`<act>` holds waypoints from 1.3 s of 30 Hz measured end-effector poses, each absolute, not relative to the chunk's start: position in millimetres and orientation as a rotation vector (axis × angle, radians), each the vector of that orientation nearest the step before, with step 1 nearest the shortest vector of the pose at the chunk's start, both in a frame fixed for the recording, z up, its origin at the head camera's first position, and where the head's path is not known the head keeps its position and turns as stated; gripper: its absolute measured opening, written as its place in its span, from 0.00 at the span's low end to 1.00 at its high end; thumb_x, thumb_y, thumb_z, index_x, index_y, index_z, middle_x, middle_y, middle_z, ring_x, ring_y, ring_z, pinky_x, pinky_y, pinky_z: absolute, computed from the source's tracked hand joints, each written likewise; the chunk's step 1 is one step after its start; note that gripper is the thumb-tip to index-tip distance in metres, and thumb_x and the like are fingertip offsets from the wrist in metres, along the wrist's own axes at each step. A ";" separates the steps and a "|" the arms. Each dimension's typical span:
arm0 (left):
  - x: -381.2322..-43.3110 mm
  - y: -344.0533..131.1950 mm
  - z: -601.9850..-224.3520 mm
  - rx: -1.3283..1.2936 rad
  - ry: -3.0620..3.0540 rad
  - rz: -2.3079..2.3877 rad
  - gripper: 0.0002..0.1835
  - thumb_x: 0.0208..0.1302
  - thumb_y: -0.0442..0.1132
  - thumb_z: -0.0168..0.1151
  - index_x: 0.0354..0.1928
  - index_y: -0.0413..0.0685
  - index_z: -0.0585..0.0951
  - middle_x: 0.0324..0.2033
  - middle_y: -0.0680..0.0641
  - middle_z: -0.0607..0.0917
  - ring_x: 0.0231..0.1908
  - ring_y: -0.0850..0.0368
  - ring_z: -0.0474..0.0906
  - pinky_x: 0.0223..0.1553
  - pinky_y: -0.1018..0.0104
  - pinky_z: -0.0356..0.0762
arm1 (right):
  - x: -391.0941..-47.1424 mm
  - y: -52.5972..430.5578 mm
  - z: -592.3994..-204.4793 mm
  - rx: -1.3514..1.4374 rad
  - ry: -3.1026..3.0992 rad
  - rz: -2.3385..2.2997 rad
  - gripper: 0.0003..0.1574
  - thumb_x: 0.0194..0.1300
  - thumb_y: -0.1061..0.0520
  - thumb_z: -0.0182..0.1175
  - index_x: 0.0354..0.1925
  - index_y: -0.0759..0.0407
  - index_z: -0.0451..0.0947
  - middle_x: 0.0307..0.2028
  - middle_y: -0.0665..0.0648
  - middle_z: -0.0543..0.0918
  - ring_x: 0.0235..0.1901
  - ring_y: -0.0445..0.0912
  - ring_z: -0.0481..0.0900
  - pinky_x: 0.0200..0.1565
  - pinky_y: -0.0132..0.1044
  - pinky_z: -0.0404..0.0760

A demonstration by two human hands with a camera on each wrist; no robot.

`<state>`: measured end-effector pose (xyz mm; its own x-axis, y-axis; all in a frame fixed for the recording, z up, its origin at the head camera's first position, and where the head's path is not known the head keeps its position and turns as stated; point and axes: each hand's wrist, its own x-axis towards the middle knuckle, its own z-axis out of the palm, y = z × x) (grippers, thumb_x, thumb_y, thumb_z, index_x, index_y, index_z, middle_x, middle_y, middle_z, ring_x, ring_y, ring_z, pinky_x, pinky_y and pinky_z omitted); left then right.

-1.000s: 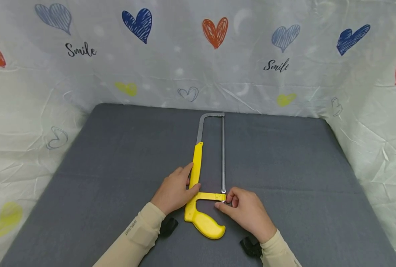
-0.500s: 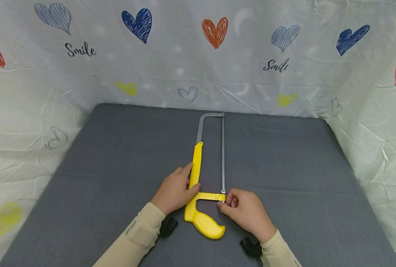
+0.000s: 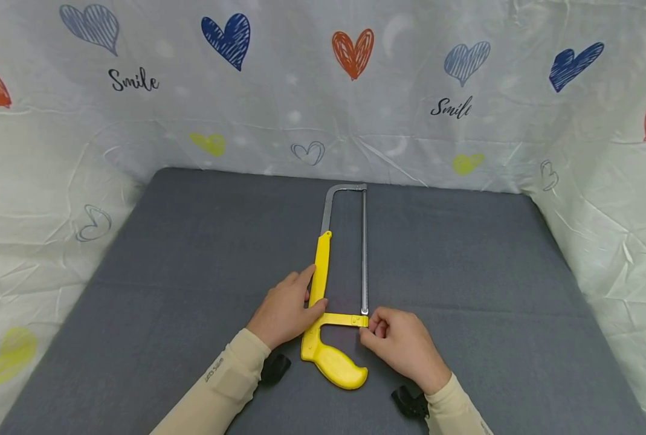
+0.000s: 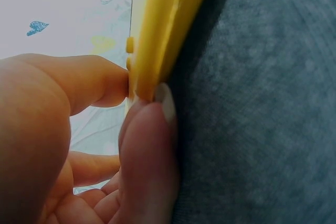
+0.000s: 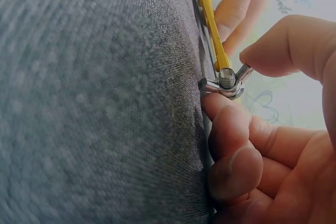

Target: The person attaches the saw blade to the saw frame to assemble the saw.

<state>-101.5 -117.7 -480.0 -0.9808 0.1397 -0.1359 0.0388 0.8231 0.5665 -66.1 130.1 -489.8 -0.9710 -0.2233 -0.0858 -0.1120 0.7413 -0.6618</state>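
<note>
A hacksaw [image 3: 336, 362] with a yellow handle and frame lies flat on the grey cloth, its steel blade [image 3: 364, 254] on the right side. My left hand [image 3: 281, 311] pinches the yellow frame, thumb on top and fingers along its outer side. In the left wrist view the frame [image 4: 163, 30] sits between thumb and fingertips. At the blade's near end, my right hand [image 3: 404, 344] has thumb and curled index finger on a metal wing nut [image 5: 231, 85]. The right wrist view shows the thumb on one wing, the index finger beneath the other, and a threaded bolt end between them.
Grey cloth [image 3: 192, 260] covers the table. A white curtain with printed hearts [image 3: 279, 90] stands behind and at both sides. Black wrist-worn devices [image 3: 274, 370] show under both wrists.
My right thumb has slid rightward and slightly up, from under the yellow bracket toward the index finger. The left hand and the hacksaw stay where they were.
</note>
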 end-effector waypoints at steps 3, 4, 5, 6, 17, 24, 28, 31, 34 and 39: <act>-101.3 -117.6 -479.7 0.142 2.835 0.879 0.45 0.71 0.52 0.72 0.83 0.44 0.66 0.38 0.47 0.79 0.30 0.57 0.74 0.32 0.65 0.75 | -65.9 129.8 -489.5 -0.263 2.783 -1.039 0.12 0.64 0.51 0.72 0.26 0.43 0.79 0.17 0.41 0.72 0.15 0.36 0.66 0.22 0.31 0.62; -101.2 -117.6 -479.6 0.143 2.836 0.878 0.45 0.71 0.52 0.72 0.83 0.44 0.66 0.38 0.47 0.78 0.30 0.57 0.74 0.32 0.65 0.75 | -65.7 129.8 -489.4 -0.261 2.781 -1.043 0.13 0.64 0.51 0.73 0.26 0.43 0.79 0.17 0.41 0.72 0.15 0.37 0.66 0.22 0.31 0.62; -101.2 -117.6 -479.4 0.142 2.837 0.877 0.45 0.71 0.52 0.72 0.83 0.44 0.66 0.38 0.47 0.78 0.31 0.57 0.74 0.32 0.65 0.75 | -65.5 129.7 -489.2 -0.255 2.777 -1.045 0.14 0.64 0.50 0.73 0.26 0.43 0.79 0.17 0.41 0.72 0.15 0.37 0.66 0.21 0.31 0.62; -101.1 -117.5 -479.5 0.142 2.837 0.876 0.45 0.71 0.52 0.72 0.83 0.44 0.66 0.38 0.47 0.78 0.31 0.57 0.74 0.32 0.65 0.75 | -65.4 129.6 -489.0 -0.249 2.773 -1.049 0.15 0.65 0.48 0.74 0.26 0.43 0.79 0.17 0.41 0.72 0.16 0.37 0.66 0.21 0.31 0.61; -101.9 -117.1 -480.5 0.132 2.837 0.875 0.45 0.71 0.53 0.72 0.83 0.45 0.66 0.39 0.47 0.79 0.31 0.57 0.74 0.32 0.65 0.75 | -65.5 130.1 -488.3 -0.192 2.739 -1.093 0.16 0.64 0.45 0.78 0.28 0.43 0.80 0.19 0.44 0.73 0.17 0.38 0.66 0.22 0.31 0.61; -101.8 -117.0 -481.7 0.130 2.841 0.874 0.45 0.70 0.53 0.72 0.83 0.45 0.66 0.39 0.47 0.79 0.31 0.57 0.74 0.32 0.65 0.75 | -66.4 130.8 -489.6 -0.221 2.730 -1.107 0.13 0.66 0.49 0.76 0.29 0.44 0.81 0.20 0.44 0.74 0.17 0.38 0.67 0.22 0.31 0.64; -101.9 -116.4 -482.3 0.131 2.838 0.877 0.45 0.70 0.52 0.72 0.83 0.45 0.66 0.39 0.46 0.79 0.31 0.57 0.74 0.32 0.65 0.76 | -66.5 132.2 -490.0 -0.260 2.743 -1.108 0.12 0.68 0.51 0.73 0.29 0.44 0.81 0.20 0.43 0.74 0.17 0.37 0.67 0.23 0.31 0.65; -101.6 -116.2 -481.5 0.139 2.844 0.874 0.45 0.70 0.52 0.72 0.83 0.44 0.67 0.40 0.46 0.80 0.32 0.57 0.75 0.33 0.65 0.76 | -66.0 133.0 -490.1 -0.293 2.762 -1.105 0.12 0.68 0.54 0.71 0.28 0.44 0.81 0.20 0.42 0.74 0.17 0.36 0.68 0.24 0.31 0.65; -101.4 -116.2 -480.8 0.146 2.850 0.873 0.44 0.70 0.52 0.72 0.82 0.44 0.67 0.40 0.46 0.80 0.32 0.57 0.75 0.34 0.65 0.77 | -65.9 133.3 -489.9 -0.306 2.773 -1.095 0.13 0.68 0.55 0.70 0.27 0.43 0.80 0.20 0.41 0.73 0.18 0.36 0.67 0.24 0.31 0.64; -100.8 -116.6 -479.4 0.159 2.852 0.880 0.43 0.71 0.51 0.72 0.82 0.43 0.67 0.39 0.46 0.79 0.31 0.57 0.75 0.33 0.65 0.77 | -66.7 133.0 -489.8 -0.283 2.762 -1.082 0.12 0.69 0.55 0.70 0.28 0.43 0.81 0.20 0.42 0.74 0.18 0.37 0.68 0.24 0.31 0.65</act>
